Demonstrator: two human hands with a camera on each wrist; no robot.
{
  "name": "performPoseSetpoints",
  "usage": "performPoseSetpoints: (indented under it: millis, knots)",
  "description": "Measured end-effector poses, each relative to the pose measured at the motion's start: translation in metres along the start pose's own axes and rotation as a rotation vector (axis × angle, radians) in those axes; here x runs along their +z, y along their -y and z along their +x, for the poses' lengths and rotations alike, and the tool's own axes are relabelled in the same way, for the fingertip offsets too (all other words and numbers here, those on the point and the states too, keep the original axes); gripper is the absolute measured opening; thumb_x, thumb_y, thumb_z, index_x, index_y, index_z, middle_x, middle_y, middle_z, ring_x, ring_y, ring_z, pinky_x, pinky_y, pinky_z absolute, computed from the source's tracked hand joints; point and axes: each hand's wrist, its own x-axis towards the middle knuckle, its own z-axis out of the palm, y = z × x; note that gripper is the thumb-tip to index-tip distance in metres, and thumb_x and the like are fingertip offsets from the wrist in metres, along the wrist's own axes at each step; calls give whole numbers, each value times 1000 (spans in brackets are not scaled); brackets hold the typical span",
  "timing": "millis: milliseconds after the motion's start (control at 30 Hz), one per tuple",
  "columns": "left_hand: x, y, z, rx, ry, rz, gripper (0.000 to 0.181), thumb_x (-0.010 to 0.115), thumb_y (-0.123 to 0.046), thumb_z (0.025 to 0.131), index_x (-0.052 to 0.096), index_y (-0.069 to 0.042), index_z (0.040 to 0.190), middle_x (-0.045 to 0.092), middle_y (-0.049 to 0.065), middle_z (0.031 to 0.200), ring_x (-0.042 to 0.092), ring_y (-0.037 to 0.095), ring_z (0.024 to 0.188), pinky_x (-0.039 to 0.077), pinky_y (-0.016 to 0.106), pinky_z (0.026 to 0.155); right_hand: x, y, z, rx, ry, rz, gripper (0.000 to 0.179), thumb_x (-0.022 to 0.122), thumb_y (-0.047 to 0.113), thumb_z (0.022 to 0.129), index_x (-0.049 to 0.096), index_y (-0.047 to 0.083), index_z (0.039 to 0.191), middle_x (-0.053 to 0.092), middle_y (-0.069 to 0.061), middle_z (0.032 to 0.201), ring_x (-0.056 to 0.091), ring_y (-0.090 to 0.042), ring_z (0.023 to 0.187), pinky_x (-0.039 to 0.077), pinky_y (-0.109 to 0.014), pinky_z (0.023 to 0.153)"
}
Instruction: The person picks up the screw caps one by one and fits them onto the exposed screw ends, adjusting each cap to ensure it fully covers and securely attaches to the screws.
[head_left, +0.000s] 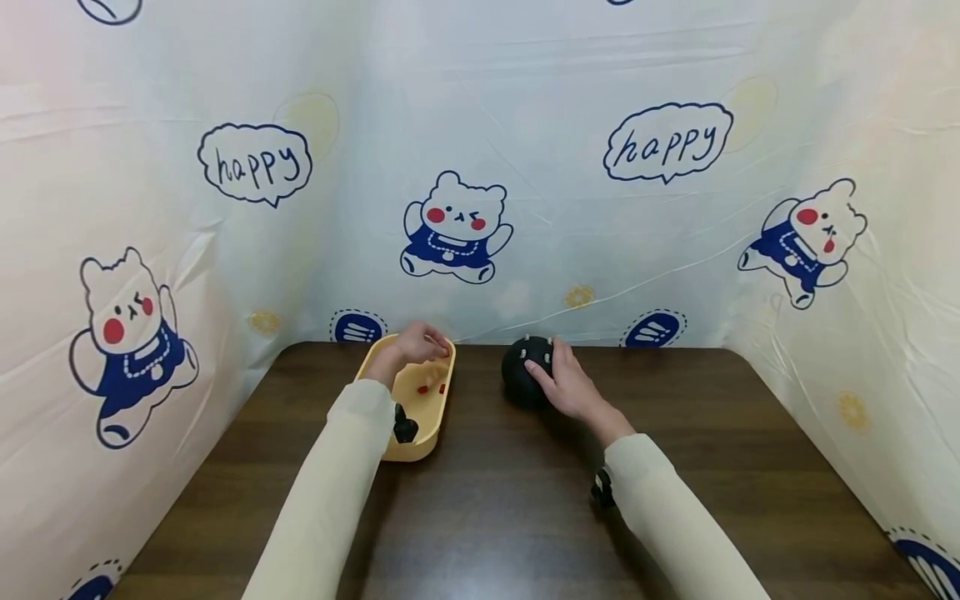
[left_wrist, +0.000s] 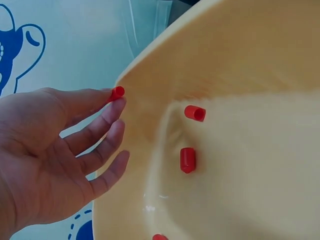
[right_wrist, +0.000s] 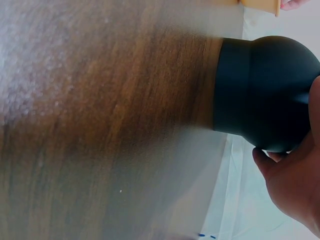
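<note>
Left hand [left_wrist: 52,152] has a red cap [left_wrist: 117,93] pinched, long axis pointing away from its palm; right hand [head_left: 576,388] grips an upright black dome [head_left: 521,385].

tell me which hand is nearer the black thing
Right. The right hand holds the black thing; the left hand is off to its left, at the tray, pinching a red cap.
</note>
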Motion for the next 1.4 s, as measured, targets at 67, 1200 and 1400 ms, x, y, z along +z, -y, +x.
performPoseSetpoints:
  millis: [67,1200,1400]
  knots:
    - [0,-1,-1,4,-5,-11,19,63,-7,100,68,4,115,68,16,113,61,37,111,51,43,96,0,0,0,-3,-5,1,87,40,58,106,9,-3,160,21,-27,162,31,-41,147,30,-58,118]
    - [8,-10,-18,92,-112,-43,15,66,-10,100,71,0,110,70,23,112,62,39,104,53,36,85,2,0,-4,11,7,2,91,36,62,105,3,-2,161,11,-25,167,20,-39,153,26,-57,120]
    - [14,-8,-21,120,-131,-124,17,64,-9,101,70,2,112,71,24,112,63,42,108,54,43,91,4,0,-4,11,0,8,90,38,61,105,5,-1,161,12,-24,167,22,-38,153,26,-56,120]
